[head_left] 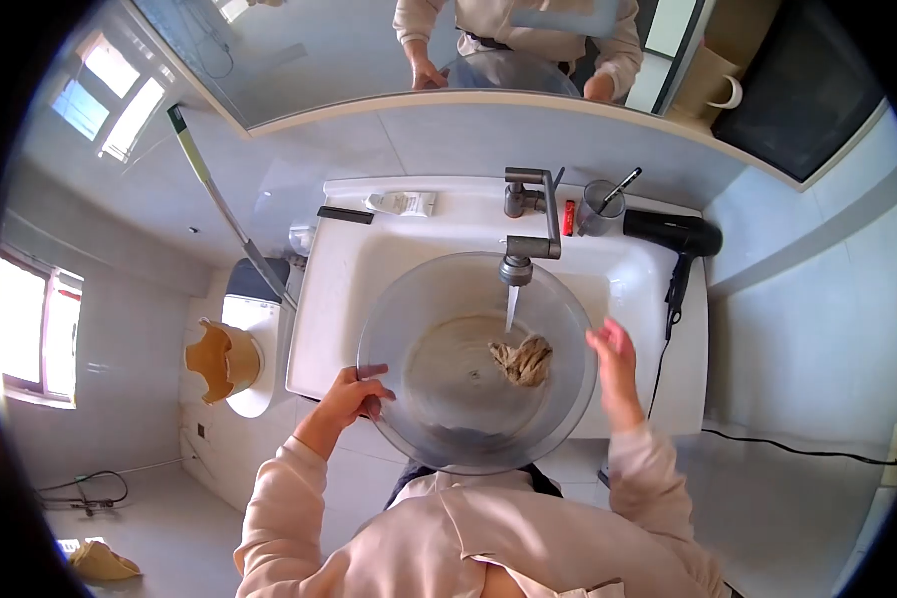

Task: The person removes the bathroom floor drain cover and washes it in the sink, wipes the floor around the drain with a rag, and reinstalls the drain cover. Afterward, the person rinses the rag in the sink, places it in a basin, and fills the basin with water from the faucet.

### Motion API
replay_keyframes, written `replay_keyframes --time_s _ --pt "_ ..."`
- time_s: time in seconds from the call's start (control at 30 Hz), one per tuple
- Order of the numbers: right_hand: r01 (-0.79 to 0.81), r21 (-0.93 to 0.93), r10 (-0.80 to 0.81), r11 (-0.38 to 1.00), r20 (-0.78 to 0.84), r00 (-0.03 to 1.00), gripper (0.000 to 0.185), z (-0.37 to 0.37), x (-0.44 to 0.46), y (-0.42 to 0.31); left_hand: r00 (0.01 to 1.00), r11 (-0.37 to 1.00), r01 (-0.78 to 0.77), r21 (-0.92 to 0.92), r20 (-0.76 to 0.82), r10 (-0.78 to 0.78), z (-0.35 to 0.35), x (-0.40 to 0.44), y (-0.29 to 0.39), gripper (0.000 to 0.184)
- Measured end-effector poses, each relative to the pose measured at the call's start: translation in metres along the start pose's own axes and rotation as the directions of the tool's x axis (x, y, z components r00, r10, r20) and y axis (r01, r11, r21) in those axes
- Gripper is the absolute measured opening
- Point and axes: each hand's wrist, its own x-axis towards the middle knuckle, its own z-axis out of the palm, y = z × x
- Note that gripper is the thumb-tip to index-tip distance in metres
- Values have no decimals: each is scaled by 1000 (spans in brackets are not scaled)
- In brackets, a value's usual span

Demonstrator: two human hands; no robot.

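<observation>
A large clear basin rests over the white sink. Water runs into it from the grey faucet. Inside, right of the middle, lies a crumpled brown cloth in shallow water. My left hand grips the basin's left rim, with fingers over the edge. At the right rim is my right hand, its fingers apart and slightly blurred, holding nothing; whether it touches the rim is unclear.
Behind the basin stand a white tube, a black comb, a red item and a cup. A black hair dryer with its cord lies at the right. A mop handle leans at the left.
</observation>
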Motion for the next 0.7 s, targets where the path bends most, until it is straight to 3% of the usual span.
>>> replay_keyframes --time_s 0.07,0.13,0.2,0.27,0.33,0.53,0.7 --pt "-11 -20 8 1000 -119 993 57 -4 -51 0 1000 1000 -13 -22 11 13 9 0 -8 52" --pt "11 93 0 996 -123 992 54 -12 -94 23 1000 997 -21 -76 3 21 24 -3 -14 57" --pt "12 32 -9 999 -91 996 45 -7 -113 19 999 996 -32 -86 24 35 25 -3 -18 57" --pt "55 162 -39 985 -103 994 46 1 -138 36 994 995 -61 -73 84 67 28 1 -21 57" --pt "103 161 -84 982 -121 989 47 -1 -144 47 990 994 -95 -55 96 100 23 7 -25 55" --pt "114 43 -102 993 -220 970 50 5 -160 59 986 986 -128 111 117 115 12 17 -25 54" --pt "155 -19 -153 988 -326 933 44 12 -168 68 975 986 -148 70 180 134 6 19 -25 51"
